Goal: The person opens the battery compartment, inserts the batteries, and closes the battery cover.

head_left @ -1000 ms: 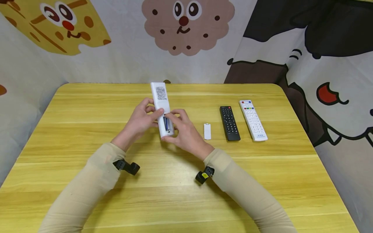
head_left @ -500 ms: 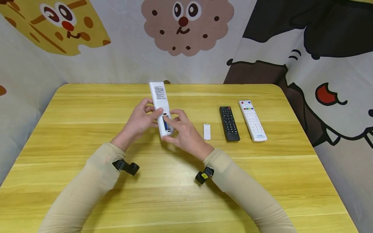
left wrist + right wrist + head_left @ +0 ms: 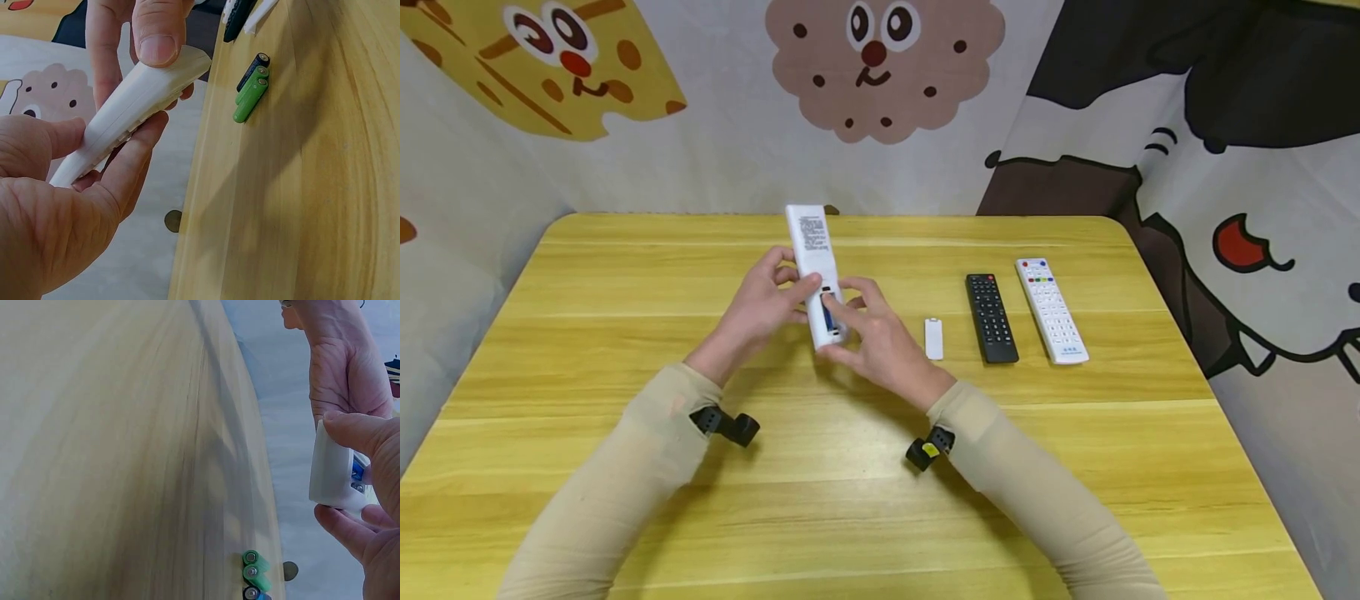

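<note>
My left hand [image 3: 760, 302] grips a white remote control [image 3: 813, 258] by its side, with the printed back facing up and the thumb on it. The compartment in the lower half lies uncovered, showing a blue battery [image 3: 830, 319]. My right hand [image 3: 883, 342] holds the remote's lower end, its index fingertip at the compartment and the thumb at the bottom edge. In the right wrist view, the blue battery [image 3: 357, 470] shows beside that hand's fingers. A small white battery cover [image 3: 933, 339] lies on the table to the right of my right hand.
A black remote [image 3: 992, 318] and another white remote [image 3: 1052, 311] lie face up on the wooden table [image 3: 865, 517], right of the cover. Two green batteries [image 3: 251, 97] and a dark one [image 3: 252, 70] lie side by side, hidden in the head view.
The remote has shifted slightly toward the table's far edge, both hands still on it. The right index fingertip has slid a little down the compartment, uncovering a dark slot above it.
</note>
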A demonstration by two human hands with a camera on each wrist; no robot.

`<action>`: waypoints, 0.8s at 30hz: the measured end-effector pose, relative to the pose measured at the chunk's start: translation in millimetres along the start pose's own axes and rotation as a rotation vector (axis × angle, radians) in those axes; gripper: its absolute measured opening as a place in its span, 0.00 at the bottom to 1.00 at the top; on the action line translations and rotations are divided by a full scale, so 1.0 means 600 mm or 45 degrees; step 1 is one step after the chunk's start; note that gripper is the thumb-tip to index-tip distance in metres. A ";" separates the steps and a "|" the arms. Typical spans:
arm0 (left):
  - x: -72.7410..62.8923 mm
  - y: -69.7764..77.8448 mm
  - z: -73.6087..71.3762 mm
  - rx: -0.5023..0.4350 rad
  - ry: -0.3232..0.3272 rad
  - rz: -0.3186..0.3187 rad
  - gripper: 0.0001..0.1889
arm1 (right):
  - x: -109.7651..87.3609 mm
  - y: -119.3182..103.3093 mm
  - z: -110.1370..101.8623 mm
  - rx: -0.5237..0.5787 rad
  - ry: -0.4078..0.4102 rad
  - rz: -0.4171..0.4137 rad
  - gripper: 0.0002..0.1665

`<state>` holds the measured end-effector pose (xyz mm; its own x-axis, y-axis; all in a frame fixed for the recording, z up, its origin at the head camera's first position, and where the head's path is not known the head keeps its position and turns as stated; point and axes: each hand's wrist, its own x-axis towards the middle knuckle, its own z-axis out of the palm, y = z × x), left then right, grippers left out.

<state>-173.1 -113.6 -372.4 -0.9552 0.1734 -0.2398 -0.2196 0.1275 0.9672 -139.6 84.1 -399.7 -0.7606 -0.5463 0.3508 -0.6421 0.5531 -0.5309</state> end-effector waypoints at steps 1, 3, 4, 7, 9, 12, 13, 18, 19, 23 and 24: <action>0.000 0.000 0.000 0.002 0.000 0.000 0.18 | 0.001 0.001 -0.001 0.006 -0.006 -0.003 0.41; 0.001 0.001 -0.001 0.002 -0.003 0.001 0.18 | 0.001 0.004 -0.004 0.019 -0.020 -0.004 0.42; 0.001 0.001 -0.001 0.002 -0.004 0.000 0.18 | 0.001 0.005 -0.006 0.026 -0.029 -0.002 0.42; 0.003 0.000 -0.001 -0.004 -0.009 0.002 0.18 | 0.000 0.010 -0.011 0.041 -0.064 0.013 0.42; 0.003 0.000 0.000 -0.006 -0.012 0.005 0.18 | 0.000 0.013 -0.015 0.051 -0.088 0.027 0.43; 0.004 -0.001 0.001 -0.010 -0.018 0.007 0.18 | -0.002 0.018 -0.020 0.067 -0.111 0.049 0.44; 0.003 0.000 0.001 -0.009 -0.019 0.006 0.18 | -0.003 0.019 -0.021 0.073 -0.115 0.054 0.44; 0.002 0.001 0.002 0.001 -0.016 0.000 0.17 | -0.008 0.028 -0.024 0.057 -0.117 0.079 0.45; 0.002 0.001 0.002 0.002 -0.015 -0.003 0.17 | -0.009 0.030 -0.025 0.046 -0.120 0.087 0.45; 0.002 -0.001 0.002 0.007 -0.015 -0.014 0.16 | -0.013 0.037 -0.029 -0.002 -0.125 0.112 0.45; 0.002 -0.001 0.002 0.011 -0.016 -0.013 0.16 | -0.014 0.039 -0.029 -0.012 -0.125 0.115 0.45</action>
<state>-173.7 -112.5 -373.4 -0.9502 0.1845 -0.2511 -0.2278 0.1381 0.9639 -150.0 112.6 -401.6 -0.8027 -0.5525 0.2245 -0.5725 0.6083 -0.5497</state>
